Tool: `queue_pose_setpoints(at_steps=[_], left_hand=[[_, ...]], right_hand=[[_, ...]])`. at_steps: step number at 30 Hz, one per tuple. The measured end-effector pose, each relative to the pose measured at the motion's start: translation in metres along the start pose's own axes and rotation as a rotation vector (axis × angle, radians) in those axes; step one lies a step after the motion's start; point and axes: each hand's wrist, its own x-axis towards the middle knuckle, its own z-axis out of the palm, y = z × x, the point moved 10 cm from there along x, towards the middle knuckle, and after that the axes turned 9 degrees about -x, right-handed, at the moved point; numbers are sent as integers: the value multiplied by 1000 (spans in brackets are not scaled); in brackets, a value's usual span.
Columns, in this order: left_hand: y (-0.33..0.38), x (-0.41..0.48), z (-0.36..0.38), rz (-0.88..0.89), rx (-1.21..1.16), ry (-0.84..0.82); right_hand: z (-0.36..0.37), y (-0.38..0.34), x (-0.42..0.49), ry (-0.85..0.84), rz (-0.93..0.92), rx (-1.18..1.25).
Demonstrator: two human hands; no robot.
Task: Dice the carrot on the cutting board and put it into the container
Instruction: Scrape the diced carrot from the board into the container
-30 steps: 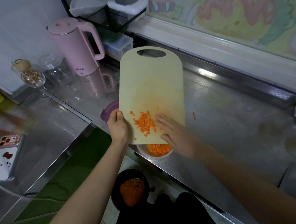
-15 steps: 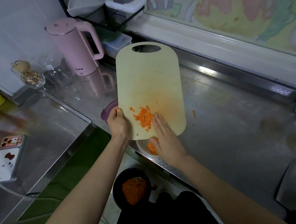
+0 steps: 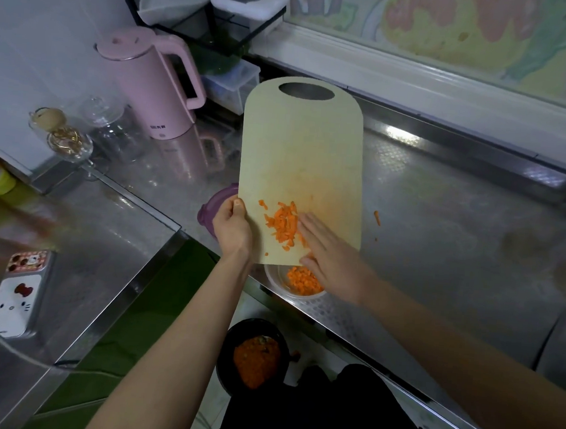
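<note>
One kettle (image 3: 153, 81), marking illegible. One cutting board (image 3: 299, 148), left hand (image 3: 232, 227) gripping its edge; right hand (image 3: 335, 258) flat, fingers straight, touching diced carrot (image 3: 282, 222). One container (image 3: 270, 277) beneath.

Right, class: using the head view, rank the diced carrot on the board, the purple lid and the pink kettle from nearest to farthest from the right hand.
1. Diced carrot: on the cutting board, right beside the right hand.
2. Purple lid: on the counter, just past the board's left edge.
3. Pink kettle: far off at the back left.
</note>
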Motion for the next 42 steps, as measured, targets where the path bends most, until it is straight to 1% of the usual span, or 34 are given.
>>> queue_pose_setpoints(at_steps=[2,3,5,7,8,9,13,15,18,20,25,29,30,31,33,34,35,38,40,42], left_hand=[[1,-1,1,13,17,-18],[1,-1,2,15,20,-27],[0,-3,5,10,16,-43],[0,-4,8,14,6,-54],[-1,-5,8,16,5,-55],[-1,-5,9,14,3,-54],[-2,-4,6,8,8,-40],[0,-6,6,23,16,-42],[-1,-10,7,33,17,-53],[0,-10,8,45,15,-53],[1,-11,9,52,9,-52],[-1,-15,6,52,2,-46],[-1,-16,6,49,-3,-50],[-1,-16,6,48,-6,-54],[0,-19,7,56,-4,-60],[1,-20,8,62,-4,-59],[2,-20,8,66,-4,-57],[2,-17,6,63,-6,-50],[2,-18,4,61,-7,-47],[2,-20,4,67,-3,-53]], right_hand=[[-2,-4,-8,12,-40,-30],[-6,-1,-6,28,-30,-10],[-21,16,7,85,59,39],[-34,35,19,144,166,20],[-35,40,22,142,190,2],[-33,40,22,136,189,-13],[-19,14,-1,107,72,-111],[-17,8,-7,98,45,-124],[-25,26,0,132,156,-58],[-28,34,4,125,184,-89],[-21,21,-9,117,100,-206],[-7,-2,-25,50,-29,-178],[-9,-2,-24,50,-31,-151],[-13,3,-20,53,7,-112],[-23,22,-8,76,134,-53],[-26,29,-4,82,170,-53],[-26,31,-2,75,178,-62],[-13,17,-8,19,91,-106],[-13,7,-16,29,54,-127],[-17,11,-16,38,107,-44]])
